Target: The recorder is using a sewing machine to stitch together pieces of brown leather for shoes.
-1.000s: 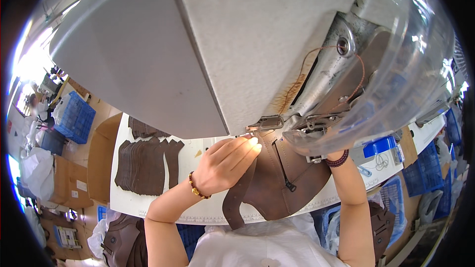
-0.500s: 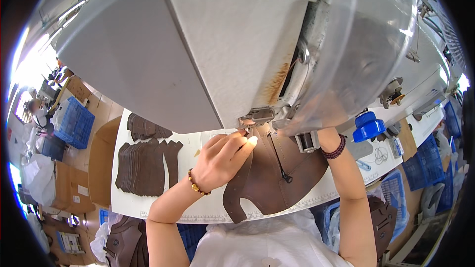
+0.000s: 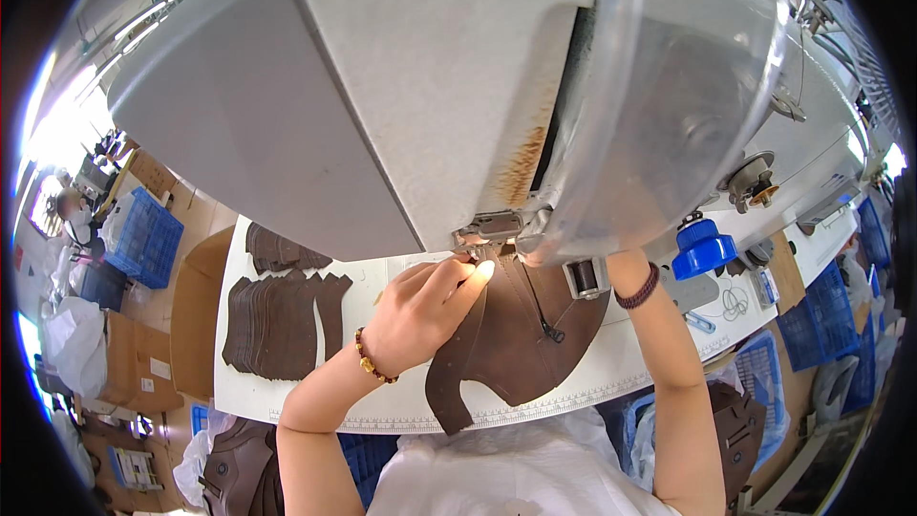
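Note:
A brown leather piece [image 3: 521, 368] with a black zipper [image 3: 544, 315] and stitched lines lies on the white table under the needle area of a sewing machine [image 3: 487, 229]. My left hand [image 3: 427, 311] is closed at its left edge, thumb and fingers pinched together close beside the presser foot. My right hand [image 3: 623, 268] rests at the right side of the piece. Its fingers are hidden behind the machine head and its clear cover [image 3: 659, 134]. At the left of the table lie a stack of dark brown leather strips [image 3: 272, 325] and a smaller stack [image 3: 282, 247].
A blue knob-like part [image 3: 705, 248] hangs from the machine, right of my right forearm. Scissors-like and small tools [image 3: 700, 322] lie at the table's right. Blue crates [image 3: 143, 234] and cardboard boxes [image 3: 134, 363] stand at the left. More brown leather pieces [image 3: 244, 463] hang below the table edge.
The leather piece has shifted slightly to the left and farther under the machine. My right hand and forearm have moved a little left with it; my left hand keeps its pinch.

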The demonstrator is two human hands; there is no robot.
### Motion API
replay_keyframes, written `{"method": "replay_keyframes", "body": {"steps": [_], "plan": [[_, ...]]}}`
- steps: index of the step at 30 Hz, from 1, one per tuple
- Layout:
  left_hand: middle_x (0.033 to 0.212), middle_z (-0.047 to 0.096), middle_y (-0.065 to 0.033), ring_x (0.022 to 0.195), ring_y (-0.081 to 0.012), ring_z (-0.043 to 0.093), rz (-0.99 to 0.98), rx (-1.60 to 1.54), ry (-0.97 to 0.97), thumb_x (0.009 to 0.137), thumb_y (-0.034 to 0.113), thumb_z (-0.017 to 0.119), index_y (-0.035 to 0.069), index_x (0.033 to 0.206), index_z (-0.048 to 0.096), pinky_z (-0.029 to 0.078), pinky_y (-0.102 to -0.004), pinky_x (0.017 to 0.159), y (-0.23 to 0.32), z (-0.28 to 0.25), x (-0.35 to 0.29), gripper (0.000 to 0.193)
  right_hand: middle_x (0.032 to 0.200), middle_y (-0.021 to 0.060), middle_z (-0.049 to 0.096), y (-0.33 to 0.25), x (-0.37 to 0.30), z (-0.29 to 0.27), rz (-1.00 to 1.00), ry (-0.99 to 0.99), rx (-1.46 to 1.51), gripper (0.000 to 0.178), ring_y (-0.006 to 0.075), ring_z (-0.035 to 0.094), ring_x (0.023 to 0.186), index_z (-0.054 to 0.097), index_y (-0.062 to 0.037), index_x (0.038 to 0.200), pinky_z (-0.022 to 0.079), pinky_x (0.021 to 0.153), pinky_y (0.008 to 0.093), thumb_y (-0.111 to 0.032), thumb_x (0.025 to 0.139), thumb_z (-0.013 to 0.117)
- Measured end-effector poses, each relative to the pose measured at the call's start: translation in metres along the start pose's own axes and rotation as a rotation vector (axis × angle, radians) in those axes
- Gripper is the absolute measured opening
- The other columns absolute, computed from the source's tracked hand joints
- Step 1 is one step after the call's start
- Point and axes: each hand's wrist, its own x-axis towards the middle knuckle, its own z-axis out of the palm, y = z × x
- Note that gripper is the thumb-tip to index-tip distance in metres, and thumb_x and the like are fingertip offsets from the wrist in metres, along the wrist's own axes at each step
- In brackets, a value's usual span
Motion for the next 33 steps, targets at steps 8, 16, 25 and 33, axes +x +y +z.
{"method": "replay_keyframes", "body": {"steps": [8, 16, 25, 33], "plan": [[0.081, 0.066, -0.0122, 0.071, -0.0244, 0.065, -0.227, -0.248, 0.178, 0.074, 0.002, 0.069, -0.002, 0.095, 0.064, 0.053, -0.0301, 0.062, 0.002, -0.002, -0.007, 0.022, 0.134, 0.0064, 0.045, -0.194, -0.074, 0.018, -0.332, 0.186, -0.718, 0.057, 0.023, 0.042, 0.121, 0.05, -0.0157, 0.128, 0.031, 0.099, 0.0465, -0.032, 0.075, 0.062], [0.091, 0.068, -0.0109, 0.081, -0.0175, 0.067, -0.544, -0.632, 0.331, 0.075, 0.002, 0.071, -0.001, 0.09, 0.069, 0.053, -0.0257, 0.075, 0.002, 0.002, -0.023, 0.015, 0.13, 0.0101, 0.049, -0.196, -0.084, 0.026, -0.343, 0.224, -0.705, 0.041, 0.0237, 0.045, 0.121, 0.055, -0.0118, 0.122, 0.032, 0.098, 0.0541, -0.018, 0.081, 0.053], [0.102, 0.063, -0.0153, 0.099, -0.0286, 0.063, 0.032, -0.114, 0.073, 0.067, 0.003, 0.061, -0.002, 0.098, 0.066, 0.056, -0.0323, 0.076, 0.003, -0.006, -0.037, 0.031, 0.13, 0.0139, 0.05, -0.186, -0.094, 0.012, -0.353, 0.223, -0.086, 0.052, 0.0281, 0.043, 0.126, 0.057, -0.005, 0.12, 0.024, 0.104, 0.0588, 0.002, 0.068, 0.06], [0.093, 0.065, -0.0129, 0.094, -0.0243, 0.065, 0.147, 0.033, 0.089, 0.068, 0.002, 0.063, -0.002, 0.089, 0.067, 0.057, -0.0299, 0.071, 0.008, -0.004, -0.03, 0.022, 0.129, 0.0133, 0.051, -0.187, -0.095, 0.013, -0.348, 0.229, -0.112, 0.049, 0.0268, 0.044, 0.126, 0.059, -0.0048, 0.116, 0.025, 0.104, 0.0586, 0.005, 0.068, 0.057]]}}
